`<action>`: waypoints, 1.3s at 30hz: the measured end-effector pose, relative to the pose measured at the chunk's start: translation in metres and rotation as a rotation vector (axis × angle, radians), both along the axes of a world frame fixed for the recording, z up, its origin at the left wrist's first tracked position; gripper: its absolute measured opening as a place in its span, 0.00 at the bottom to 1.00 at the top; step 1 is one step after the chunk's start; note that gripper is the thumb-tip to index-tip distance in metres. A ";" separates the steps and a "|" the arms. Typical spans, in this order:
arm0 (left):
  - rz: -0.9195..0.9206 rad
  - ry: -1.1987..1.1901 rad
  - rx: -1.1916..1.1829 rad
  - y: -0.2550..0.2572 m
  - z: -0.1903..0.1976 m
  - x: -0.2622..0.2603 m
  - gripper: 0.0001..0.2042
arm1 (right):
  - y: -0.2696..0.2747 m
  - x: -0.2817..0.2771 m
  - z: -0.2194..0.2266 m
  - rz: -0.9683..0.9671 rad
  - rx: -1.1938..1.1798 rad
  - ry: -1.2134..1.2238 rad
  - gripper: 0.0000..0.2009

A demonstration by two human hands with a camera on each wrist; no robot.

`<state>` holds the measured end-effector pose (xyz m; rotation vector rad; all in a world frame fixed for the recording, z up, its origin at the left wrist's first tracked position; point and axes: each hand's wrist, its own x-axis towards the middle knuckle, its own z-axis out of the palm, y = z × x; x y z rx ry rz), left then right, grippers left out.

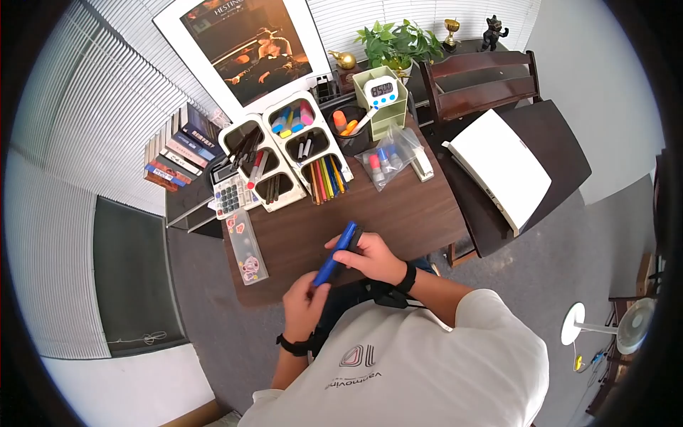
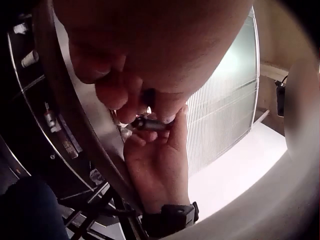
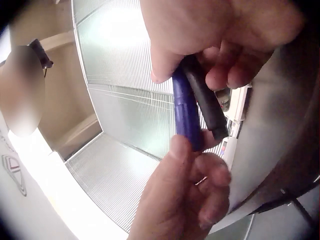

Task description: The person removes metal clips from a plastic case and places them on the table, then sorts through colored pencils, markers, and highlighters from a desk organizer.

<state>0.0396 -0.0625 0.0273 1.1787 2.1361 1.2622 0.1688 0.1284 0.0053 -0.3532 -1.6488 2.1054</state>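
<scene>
A blue marker (image 3: pixel 186 112) slants between the two hands in front of the torso, over the table's near edge. The left hand (image 1: pixel 304 306) pinches its lower end between thumb and fingers. Higher up, the right hand (image 1: pixel 376 260) grips the blue marker together with a black marker (image 3: pixel 206 100), which lies alongside it. In the right wrist view both markers run down out of the right hand (image 3: pixel 220 25), and the left thumb presses the blue one's end. The left wrist view is dim; a dark barrel (image 2: pixel 150 124) shows between the fingers there.
On the brown table (image 1: pixel 299 235) stand a white organizer (image 1: pixel 288 142) of pens and pencils, a black pen cup (image 1: pixel 348 139), a bag of markers (image 1: pixel 388 160) and a stapler (image 1: pixel 422 165). A clear case (image 1: pixel 245 249) and a calculator (image 1: pixel 235 196) lie left. A chair (image 1: pixel 562 142) stands right.
</scene>
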 end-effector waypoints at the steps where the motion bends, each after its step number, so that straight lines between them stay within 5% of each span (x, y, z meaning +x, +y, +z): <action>1: 0.001 -0.002 0.002 -0.006 0.001 -0.006 0.13 | 0.000 0.000 -0.001 0.001 0.002 -0.002 0.11; 7: 0.266 -0.017 0.233 -0.001 0.038 -0.050 0.10 | 0.000 -0.001 -0.003 -0.037 -0.007 -0.022 0.13; 9: 0.364 0.216 0.220 0.019 0.051 -0.066 0.10 | 0.000 0.000 -0.001 -0.036 -0.035 -0.038 0.14; 15: 0.349 0.537 0.136 0.091 0.072 -0.098 0.14 | 0.001 -0.002 -0.009 -0.053 -0.066 0.008 0.14; 20: 0.328 0.487 0.021 0.129 0.065 -0.120 0.21 | -0.001 -0.002 -0.008 -0.092 -0.080 0.045 0.14; 30: 0.420 0.521 0.162 0.122 0.062 -0.105 0.21 | 0.000 -0.002 -0.006 -0.075 -0.075 0.018 0.14; 33: 0.171 -0.119 0.058 0.083 0.054 -0.069 0.15 | 0.000 -0.001 -0.010 -0.070 -0.093 0.049 0.13; 36: -0.238 0.091 -0.062 0.049 0.038 -0.028 0.12 | -0.001 -0.003 -0.016 -0.096 -0.165 0.088 0.13; 39: -0.211 0.022 -0.108 0.024 0.014 -0.008 0.09 | 0.000 -0.003 -0.014 -0.044 -0.141 0.066 0.13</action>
